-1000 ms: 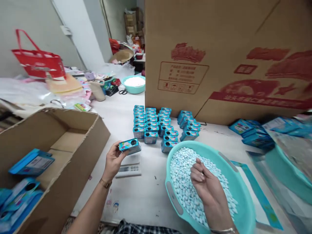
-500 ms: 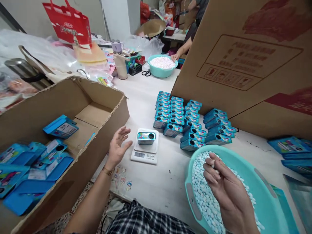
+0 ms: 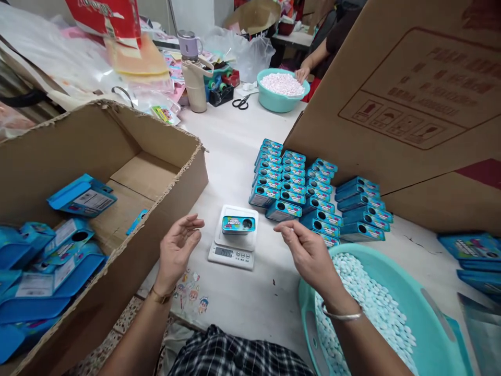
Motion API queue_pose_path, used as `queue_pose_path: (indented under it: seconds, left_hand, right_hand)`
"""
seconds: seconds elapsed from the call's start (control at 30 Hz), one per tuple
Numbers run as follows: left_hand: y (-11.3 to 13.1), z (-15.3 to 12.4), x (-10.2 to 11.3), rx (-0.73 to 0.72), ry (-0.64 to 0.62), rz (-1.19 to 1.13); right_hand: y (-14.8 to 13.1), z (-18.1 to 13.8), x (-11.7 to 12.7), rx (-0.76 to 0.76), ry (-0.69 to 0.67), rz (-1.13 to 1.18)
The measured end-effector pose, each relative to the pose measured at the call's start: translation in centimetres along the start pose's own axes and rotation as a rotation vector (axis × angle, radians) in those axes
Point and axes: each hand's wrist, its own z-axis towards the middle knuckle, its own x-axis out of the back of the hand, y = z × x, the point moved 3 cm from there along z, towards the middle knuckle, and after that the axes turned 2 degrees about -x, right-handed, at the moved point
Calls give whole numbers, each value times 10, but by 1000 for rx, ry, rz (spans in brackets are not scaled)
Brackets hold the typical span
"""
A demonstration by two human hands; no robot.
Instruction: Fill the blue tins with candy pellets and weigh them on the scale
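A small blue tin [image 3: 238, 225] lies on a white digital scale [image 3: 234, 244] in the middle of the table. My left hand [image 3: 177, 250] hovers just left of the scale, fingers loosely curled and apart, holding nothing. My right hand [image 3: 305, 250] has come over to the right of the scale, fingertips pinched together; whether a pale tablet is between them I cannot make out. A teal basin [image 3: 438, 324] full of pale blue tablets [image 3: 376, 308] sits under my right forearm. Rows of filled blue tins [image 3: 305, 193] stand behind the scale.
An open cardboard box [image 3: 164, 172] with flat blue packs inside stands at the left. A large cardboard carton [image 3: 410, 94] rises at the right. Another person's hand [image 3: 301, 73] rests at a far teal bowl [image 3: 270, 99] of pink tablets. Scissors [image 3: 240, 102] and a cup [image 3: 194, 83] lie beyond.
My left hand set the tin on the scale, let go and stays beside it. My right hand left the basin and moved toward the scale, pinched.
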Motion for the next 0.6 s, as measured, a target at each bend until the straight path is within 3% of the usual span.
queue_pose_path:
  seconds: [0.33, 0.6]
  left_hand:
    - [-6, 0, -12, 34, -67, 13]
    - [-14, -5, -10, 49, -83, 12]
  right_hand:
    - [-25, 34, -43, 226, -84, -298]
    - [-25, 34, -54, 201, -139, -546]
